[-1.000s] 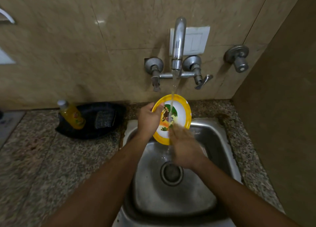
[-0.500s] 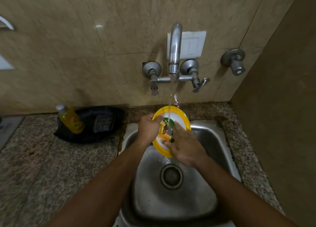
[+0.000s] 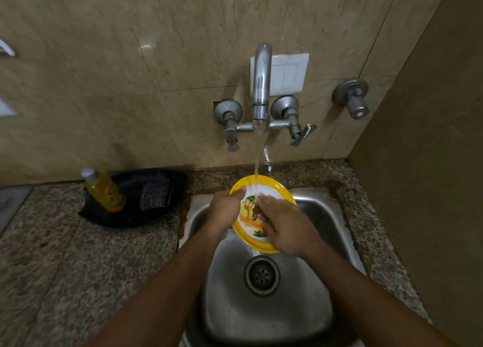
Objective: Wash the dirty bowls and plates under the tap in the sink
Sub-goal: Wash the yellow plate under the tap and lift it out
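Observation:
A yellow-rimmed plate (image 3: 274, 187) with a cartoon picture on its white middle is held tilted over the steel sink (image 3: 264, 312). My left hand (image 3: 226, 210) grips the plate's left rim, thumb on the front edge. My right hand (image 3: 286, 227) lies flat on the plate's face with straight fingers, covering its lower right part. Water runs from the wall tap (image 3: 261, 85) in a thin stream onto the upper part of the plate, just by my right fingertips.
The sink drain (image 3: 261, 274) lies below the plate. On the granite counter (image 3: 65, 268) at left sits a black tray (image 3: 162, 216) holding a yellow soap bottle (image 3: 105, 191) and a dark scrub pad (image 3: 154, 196). A side wall stands at right.
The plate and both hands have dropped lower in view and the plate tilts flatter. My right hand has slid across the plate's face. Water keeps running.

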Tool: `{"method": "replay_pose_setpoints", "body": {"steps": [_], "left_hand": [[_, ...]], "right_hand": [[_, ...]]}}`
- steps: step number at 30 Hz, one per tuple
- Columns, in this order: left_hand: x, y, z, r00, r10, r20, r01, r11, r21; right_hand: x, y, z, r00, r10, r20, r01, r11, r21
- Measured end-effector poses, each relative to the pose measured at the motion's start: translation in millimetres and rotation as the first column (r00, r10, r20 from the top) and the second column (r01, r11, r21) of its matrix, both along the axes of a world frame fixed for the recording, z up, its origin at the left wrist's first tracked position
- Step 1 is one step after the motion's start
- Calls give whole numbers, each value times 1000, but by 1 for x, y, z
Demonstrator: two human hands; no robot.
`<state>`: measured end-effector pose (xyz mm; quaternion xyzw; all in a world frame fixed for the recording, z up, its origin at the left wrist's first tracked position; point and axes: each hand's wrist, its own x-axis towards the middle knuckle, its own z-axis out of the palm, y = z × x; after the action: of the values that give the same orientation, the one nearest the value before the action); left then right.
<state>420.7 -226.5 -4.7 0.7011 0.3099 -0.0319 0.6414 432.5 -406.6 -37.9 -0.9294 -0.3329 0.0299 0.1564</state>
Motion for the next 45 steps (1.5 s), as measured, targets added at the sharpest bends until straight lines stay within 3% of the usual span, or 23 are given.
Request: {"method": "replay_pose_setpoints", "body": {"steps": [2, 6, 10, 11, 13, 17, 21, 24, 25, 27, 28, 29, 33, 36, 39, 43, 45], "left_hand": [[-2, 3, 0, 1000, -21, -13, 21, 1000, -16], [1, 16, -1, 996, -82, -40, 82, 997, -5], [-11, 26, 8, 992, -106, -68, 109, 993, 37], [-13, 33, 4, 992, -96, -76, 100, 994, 50], [-20, 42, 3, 995, -70, -75, 75, 995, 68], [-31, 54, 13, 993, -112, -26, 114, 984, 134], [-40, 52, 8, 996, -74, 44, 69, 992, 106], [-44, 49, 2, 998, -3, 62, 2, 1000, 17], [-45, 47, 1, 996, 27, 80, -24, 999, -36], [-46, 43, -1, 985, 79, 155, -63, 992, -105], [-46, 41, -2, 979, 88, 185, -64, 989, -131], [-44, 42, -4, 978, 83, 193, -55, 988, -148], [-28, 52, -1, 990, 24, 137, -4, 989, -145], [-14, 50, 8, 970, -217, 106, 222, 974, -44], [-5, 46, 13, 907, -421, 29, 419, 906, 55], [-1, 46, 16, 950, -247, 193, 211, 959, 192], [-1, 42, 15, 955, -139, 264, 95, 981, 171]], "right_hand": [[3, -7, -1, 985, -133, 109, 122, 987, 107], [-7, 0, 1, 902, -430, -42, 401, 798, 450], [-4, 18, 4, 871, -369, -324, 458, 849, 266], [-5, 24, 3, 880, -345, -325, 423, 882, 206], [-11, 39, -1, 942, -282, -185, 306, 945, 118], [-18, 58, -9, 1000, 9, 22, -10, 1000, 28], [-12, 60, -2, 992, -85, -91, 90, 995, 49], [-10, 55, 1, 990, -105, -91, 114, 989, 95], [-6, 48, 2, 972, -163, -171, 193, 966, 172], [9, 34, 2, 810, -307, -500, 515, 781, 354], [15, 29, 1, 718, -286, -634, 618, 681, 393], [20, 27, 1, 695, -265, -668, 640, 652, 407], [27, 27, 5, 804, -200, -560, 458, 808, 370], [35, 31, 14, 872, -118, -475, 268, 928, 260], [38, 40, 27, 911, -123, -394, 237, 937, 255], [29, 43, 19, 956, -279, -91, 294, 900, 322], [27, 36, 11, 921, -289, -263, 373, 850, 371]]}}
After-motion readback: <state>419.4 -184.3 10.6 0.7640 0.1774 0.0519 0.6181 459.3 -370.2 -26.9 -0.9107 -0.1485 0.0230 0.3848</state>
